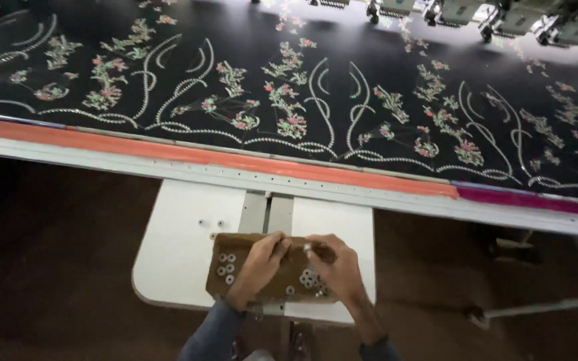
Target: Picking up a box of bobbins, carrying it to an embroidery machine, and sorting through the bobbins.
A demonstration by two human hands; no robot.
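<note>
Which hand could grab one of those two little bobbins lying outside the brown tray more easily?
Probably the left hand. It rests over the brown tray on the side nearer the two loose bobbins, while the right hand sits farther away.

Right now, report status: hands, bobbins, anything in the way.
Left hand on brown tray. Right hand pinching one bobbin. More bobbins in tray, two loose bobbins on table.

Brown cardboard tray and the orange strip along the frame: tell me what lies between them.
In the head view, between the brown cardboard tray and the orange strip: bare white table with two loose bobbins, then the white frame rail.
</note>
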